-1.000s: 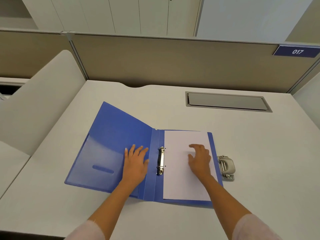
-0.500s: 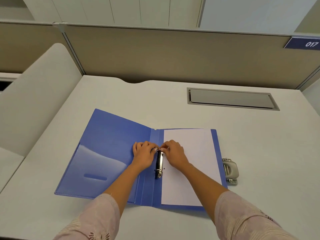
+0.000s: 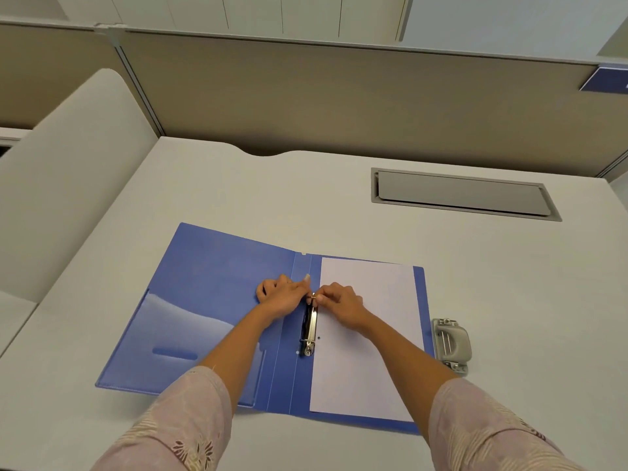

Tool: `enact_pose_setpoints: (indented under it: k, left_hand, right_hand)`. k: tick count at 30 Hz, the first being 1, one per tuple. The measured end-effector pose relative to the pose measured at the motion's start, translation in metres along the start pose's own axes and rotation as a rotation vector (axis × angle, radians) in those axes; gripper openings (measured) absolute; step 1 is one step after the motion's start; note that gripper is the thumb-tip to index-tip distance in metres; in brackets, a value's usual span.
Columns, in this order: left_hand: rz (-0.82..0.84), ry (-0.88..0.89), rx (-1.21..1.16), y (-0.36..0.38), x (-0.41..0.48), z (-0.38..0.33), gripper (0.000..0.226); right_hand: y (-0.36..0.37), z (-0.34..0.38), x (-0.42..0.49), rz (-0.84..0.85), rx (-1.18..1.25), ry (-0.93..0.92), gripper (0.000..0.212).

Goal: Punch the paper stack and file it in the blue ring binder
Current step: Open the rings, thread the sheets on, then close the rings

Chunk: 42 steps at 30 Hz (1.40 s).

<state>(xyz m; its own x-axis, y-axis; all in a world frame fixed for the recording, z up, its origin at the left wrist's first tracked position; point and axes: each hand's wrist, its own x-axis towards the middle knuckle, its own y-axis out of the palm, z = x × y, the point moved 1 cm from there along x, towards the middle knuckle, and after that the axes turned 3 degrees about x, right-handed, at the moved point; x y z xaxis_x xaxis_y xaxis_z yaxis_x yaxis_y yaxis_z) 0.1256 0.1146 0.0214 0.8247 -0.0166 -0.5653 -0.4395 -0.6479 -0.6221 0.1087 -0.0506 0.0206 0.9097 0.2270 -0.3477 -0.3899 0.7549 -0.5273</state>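
The blue ring binder (image 3: 210, 294) lies open and flat on the white desk. A white paper stack (image 3: 370, 338) rests on its right half, a punched hole showing near the metal ring mechanism (image 3: 308, 329) along the spine. My left hand (image 3: 280, 295) and my right hand (image 3: 336, 302) meet at the far end of the mechanism, fingers pinched on the upper ring from either side. The lower ring near the front stands uncovered. A grey hole punch (image 3: 451, 345) sits on the desk just right of the binder.
A grey cable hatch (image 3: 462, 193) is set into the desk at the back right. A beige partition (image 3: 339, 96) closes the far edge, and a white side panel (image 3: 68, 171) rises on the left. The binder's left cover has a clear pocket (image 3: 183, 341).
Both hands left the binder cover and the paper and came together at the upper ring. They stay pinched there now, with the view shifted slightly.
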Motion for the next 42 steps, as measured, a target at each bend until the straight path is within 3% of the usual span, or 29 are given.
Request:
enact_pose_setpoints:
  k: [3, 6, 10, 21, 27, 29, 32, 35, 39, 42]
  left_hand:
    - [0.045, -0.062, 0.010, -0.006, -0.003, -0.010, 0.052]
    - [0.023, -0.114, -0.019, -0.004, -0.002, -0.011, 0.063]
    - [-0.048, -0.082, -0.024, 0.002, -0.002, -0.013, 0.060]
    - [-0.122, -0.030, -0.113, 0.005, -0.001, -0.010, 0.062]
    - [-0.174, -0.029, -0.152, 0.015, 0.015, 0.001, 0.075]
    - [-0.180, 0.004, -0.091, 0.015, 0.012, 0.000, 0.066]
    - [-0.257, 0.122, 0.082, 0.014, -0.005, -0.004, 0.034]
    - [-0.360, 0.207, 0.001, 0.020, -0.024, -0.004, 0.017]
    - [-0.422, 0.200, -0.098, 0.038, -0.062, -0.001, 0.031]
    - [-0.476, 0.093, -0.135, 0.059, -0.100, 0.002, 0.047]
  right_hand:
    - [0.002, -0.003, 0.002, -0.005, 0.027, 0.004, 0.021]
    - [0.003, -0.006, 0.005, -0.025, 0.062, 0.001, 0.024]
    - [0.002, -0.008, 0.007, -0.017, 0.126, 0.007, 0.033]
    - [-0.003, -0.015, 0.009, 0.013, 0.202, -0.056, 0.032]
    - [-0.003, -0.017, 0.007, 0.010, 0.233, -0.053, 0.017]
    - [-0.006, -0.017, 0.004, 0.004, 0.258, -0.065, 0.014]
    - [-0.013, -0.021, -0.008, -0.113, 0.250, -0.105, 0.012]
    - [-0.020, -0.031, -0.029, -0.254, 0.237, -0.142, 0.017]
    - [-0.026, -0.051, -0.073, -0.341, 0.173, -0.108, 0.026]
    - [-0.026, -0.066, -0.113, -0.462, 0.125, -0.015, 0.034]
